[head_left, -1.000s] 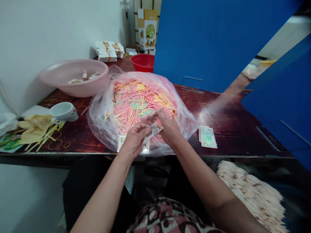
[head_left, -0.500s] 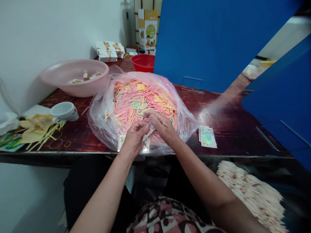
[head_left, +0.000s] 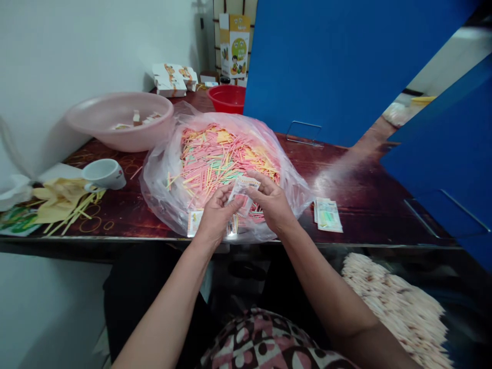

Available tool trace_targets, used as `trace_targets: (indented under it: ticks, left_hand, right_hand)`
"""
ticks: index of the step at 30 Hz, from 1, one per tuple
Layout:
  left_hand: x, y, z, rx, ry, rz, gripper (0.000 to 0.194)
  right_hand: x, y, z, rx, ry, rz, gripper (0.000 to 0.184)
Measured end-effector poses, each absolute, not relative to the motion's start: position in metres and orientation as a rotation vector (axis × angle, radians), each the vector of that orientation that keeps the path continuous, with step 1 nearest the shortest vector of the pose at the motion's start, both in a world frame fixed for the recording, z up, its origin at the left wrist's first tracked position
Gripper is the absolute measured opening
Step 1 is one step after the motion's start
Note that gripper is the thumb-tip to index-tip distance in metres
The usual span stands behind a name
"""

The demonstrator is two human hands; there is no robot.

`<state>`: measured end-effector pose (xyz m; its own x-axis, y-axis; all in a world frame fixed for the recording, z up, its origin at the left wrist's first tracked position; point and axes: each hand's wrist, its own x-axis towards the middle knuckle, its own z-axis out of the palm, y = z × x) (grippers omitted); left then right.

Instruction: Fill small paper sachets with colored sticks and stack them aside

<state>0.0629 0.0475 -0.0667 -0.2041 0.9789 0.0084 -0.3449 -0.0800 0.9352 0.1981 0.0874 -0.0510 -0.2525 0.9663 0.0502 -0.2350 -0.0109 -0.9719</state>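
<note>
We work at a dark red wood-grain table top (head_left: 357, 205), set between a white wall (head_left: 77, 66) and a blue panel (head_left: 334, 66). At the centre we have a clear plastic bag (head_left: 161, 195), its mouth spread open around a heap of thin pink, yellow and green sticks (head_left: 219, 164). Directly above the heap, we hold a small printed clear sachet (head_left: 243, 195) between both hands. The left hand (head_left: 219, 218) is half open, palm up, with its thumb against the sachet's lower edge. The right hand (head_left: 271, 205) is half curled, and its fingertips pinch the sachet's right edge. Two similar sachets (head_left: 194, 223) lie on the bag's near side, just below the left hand. A stack of flat packets (head_left: 328, 216) sits on the table to the right of the bag. Beyond the bag stand a pink plastic basin (head_left: 115, 138) and a red bowl (head_left: 226, 100), and a white cup (head_left: 103, 174) lies on its side at left.
</note>
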Motion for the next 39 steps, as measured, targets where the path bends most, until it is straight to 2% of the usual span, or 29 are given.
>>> trace_targets:
  ticks: [6,14,17,19,23,28,33,39]
  left_hand:
    - [0.062,0.045,-0.063,0.874,1.05,1.472,0.049]
    - [0.064,0.044,-0.059,0.959,1.089,1.582,0.037]
    - [0.05,0.036,-0.054,1.138,1.241,1.542,0.038]
    - [0.035,0.028,-0.047,1.389,1.453,1.47,0.031]
    - [0.003,0.016,-0.043,1.96,1.753,1.026,0.026]
    - [-0.015,0.017,-0.074,2.172,1.872,0.631,0.027]
    - [-0.017,0.025,-0.097,2.147,1.871,0.65,0.029]
    - [-0.013,0.03,-0.102,2.113,1.902,0.698,0.014]
  right_hand:
    - [0.198,0.089,-0.048,-0.889,-1.197,1.45,0.032]
    - [0.209,0.08,-0.065,-0.966,-1.332,1.32,0.034]
    - [0.25,0.082,-0.073,-1.053,-1.257,1.133,0.038]
    - [0.291,0.086,-0.079,-1.133,-1.232,0.97,0.039]
    - [0.374,0.093,-0.091,-1.521,-1.272,0.632,0.042]
    - [0.409,0.092,-0.112,-1.953,-1.422,0.306,0.034]
    - [0.396,0.092,-0.126,-2.123,-1.641,-0.046,0.035]
    - [0.402,0.093,-0.131,-2.111,-1.626,-0.09,0.044]
